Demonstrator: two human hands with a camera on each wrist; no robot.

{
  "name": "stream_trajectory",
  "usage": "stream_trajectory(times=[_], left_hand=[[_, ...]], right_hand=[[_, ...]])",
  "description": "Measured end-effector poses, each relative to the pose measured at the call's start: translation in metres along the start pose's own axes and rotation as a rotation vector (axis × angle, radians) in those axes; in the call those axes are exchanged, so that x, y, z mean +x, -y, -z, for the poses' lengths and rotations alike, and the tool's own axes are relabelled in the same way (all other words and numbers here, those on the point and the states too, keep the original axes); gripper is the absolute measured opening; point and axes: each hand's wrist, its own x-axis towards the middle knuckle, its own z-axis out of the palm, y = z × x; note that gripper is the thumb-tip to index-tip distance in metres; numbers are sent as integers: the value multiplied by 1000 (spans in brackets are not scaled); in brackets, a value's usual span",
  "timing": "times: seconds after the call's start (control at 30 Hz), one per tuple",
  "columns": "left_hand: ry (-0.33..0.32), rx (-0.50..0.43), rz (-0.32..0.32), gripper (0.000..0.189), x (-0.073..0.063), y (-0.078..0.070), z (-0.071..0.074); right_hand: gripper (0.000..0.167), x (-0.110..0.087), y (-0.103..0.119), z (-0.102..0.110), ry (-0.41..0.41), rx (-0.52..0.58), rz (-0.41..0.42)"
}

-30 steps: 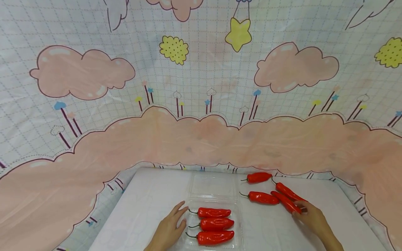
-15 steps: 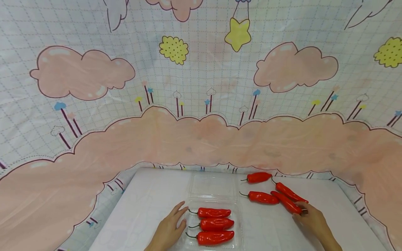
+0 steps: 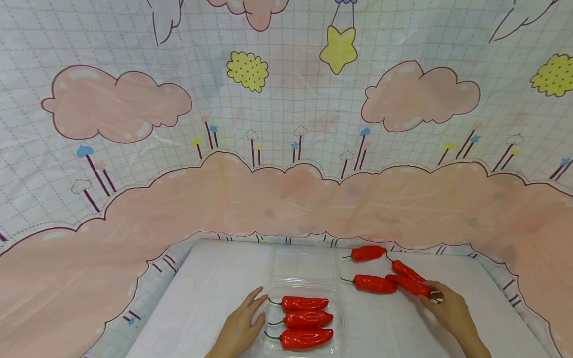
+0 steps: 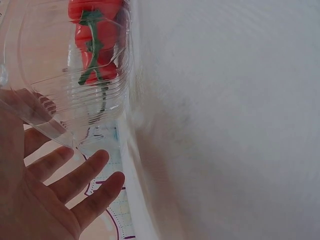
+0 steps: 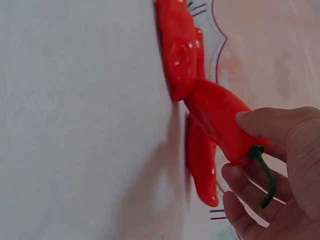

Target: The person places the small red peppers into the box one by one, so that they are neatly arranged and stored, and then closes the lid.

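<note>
My right hand (image 3: 447,304) pinches a red pepper (image 5: 217,117) near its stem end, thumb on one side and fingers on the other. The green stem hangs free by the palm in the right wrist view. Its tip overlaps a second red pepper (image 3: 373,284), and a third one (image 3: 406,270) lies partly behind it. On the left, my left hand (image 3: 239,323) has its fingers spread at the side of a clear plastic clamshell box (image 3: 341,318). Inside the box, three red peppers (image 3: 308,319) lie in a row, stems toward that hand.
The box's clear lid (image 3: 305,264) lies folded back behind it on the white table (image 3: 215,278). Another red pepper (image 3: 368,253) rests at the table's back edge. A cloth (image 3: 286,199) printed with clouds hangs behind the table.
My right hand has shifted slightly, and the held pepper has turned to a flatter slant with its stem end higher. The pepper touching its tip has moved a little. My left hand stays put.
</note>
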Motion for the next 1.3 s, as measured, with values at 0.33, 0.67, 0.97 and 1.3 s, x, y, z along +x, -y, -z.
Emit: stream_trajectory(times=[0.33, 0.67, 0.97, 1.3], left_hand=[[-10, -2, -3, 41, -1, -1, 0], [-55, 20, -39, 40, -2, -1, -1], [-14, 1, -1, 40, -1, 0, 0], [-9, -3, 1, 41, -1, -1, 0]], right_hand=[[54, -3, 12, 8, -61, 2, 0], [51, -7, 17, 11, -155, 5, 67], [50, -10, 29, 18, -279, 52, 72], [54, -15, 43, 21, -348, 102, 60]])
